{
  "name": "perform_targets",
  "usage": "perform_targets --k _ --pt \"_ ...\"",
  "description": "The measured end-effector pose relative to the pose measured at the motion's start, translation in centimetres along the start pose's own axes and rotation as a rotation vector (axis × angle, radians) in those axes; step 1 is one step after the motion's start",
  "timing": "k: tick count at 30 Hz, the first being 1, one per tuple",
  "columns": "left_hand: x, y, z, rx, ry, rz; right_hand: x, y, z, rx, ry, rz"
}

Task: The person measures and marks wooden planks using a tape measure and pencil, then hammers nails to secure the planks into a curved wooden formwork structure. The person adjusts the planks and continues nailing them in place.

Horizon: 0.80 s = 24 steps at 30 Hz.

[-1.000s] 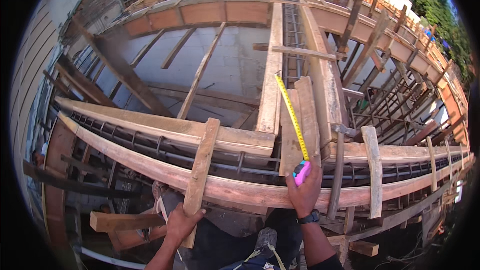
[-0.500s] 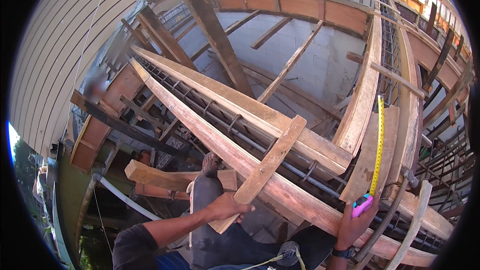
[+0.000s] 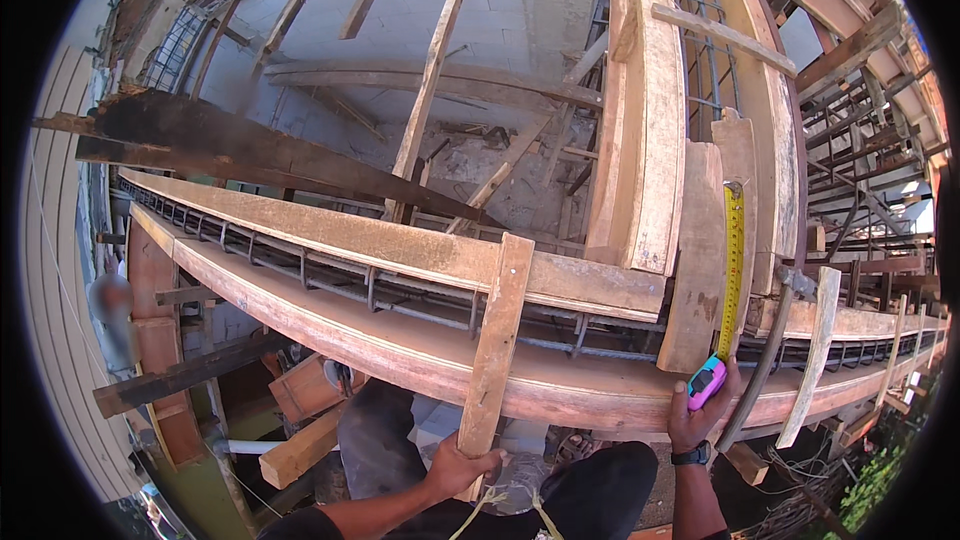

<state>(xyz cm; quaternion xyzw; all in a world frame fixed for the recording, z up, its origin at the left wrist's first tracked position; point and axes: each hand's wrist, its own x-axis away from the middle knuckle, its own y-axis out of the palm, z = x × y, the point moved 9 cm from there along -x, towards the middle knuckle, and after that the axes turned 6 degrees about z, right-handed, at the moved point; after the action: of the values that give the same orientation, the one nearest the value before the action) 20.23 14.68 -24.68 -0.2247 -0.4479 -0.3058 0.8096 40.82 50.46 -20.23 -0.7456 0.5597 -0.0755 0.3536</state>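
My left hand (image 3: pixel 462 462) is wrapped round the lower end of a wooden cleat (image 3: pixel 497 340), which lies across the two long sides of a timber beam form (image 3: pixel 400 348). In my right hand (image 3: pixel 703 415) is a pink and teal tape measure (image 3: pixel 706 383). Its yellow blade (image 3: pixel 733 260) stretches away from me, over a short plank (image 3: pixel 694 250) that rests across the form. A hammer (image 3: pixel 797 282) with a dark curved handle sits on the form just right of the tape. Steel reinforcing bars (image 3: pixel 372 292) run inside the form.
A second form (image 3: pixel 652 140) meets this one from the far side, with a batten (image 3: pixel 725 37) across its top. Dark timbers (image 3: pixel 250 155) cross at the left. Beyond lies a deep space with a pale block wall (image 3: pixel 540 0). A squared timber (image 3: pixel 300 448) juts out beside my legs.
My view has swung round, so the form now lies more level across it. Both hands keep their grips. The tape's blade stays out, now lying over the planks.
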Motion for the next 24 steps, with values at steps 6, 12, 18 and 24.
perform_targets --k 6,12,18,24 --pt "-0.6 -0.6 -0.1 -0.126 0.060 0.036 0.0 0.2 0.1 0.007 0.020 0.039" --pt "-0.3 -0.9 0.6 -0.115 0.117 0.091 -0.6 0.0 -0.4 0.105 -0.001 0.069" --pt "-0.8 -0.9 -0.7 -0.153 0.036 0.059 -1.1 -0.1 -0.5 0.013 0.017 0.087" --pt "-1.2 -1.8 -1.5 -0.109 0.093 0.150 -2.4 -1.3 -3.8 -0.240 0.176 0.086"
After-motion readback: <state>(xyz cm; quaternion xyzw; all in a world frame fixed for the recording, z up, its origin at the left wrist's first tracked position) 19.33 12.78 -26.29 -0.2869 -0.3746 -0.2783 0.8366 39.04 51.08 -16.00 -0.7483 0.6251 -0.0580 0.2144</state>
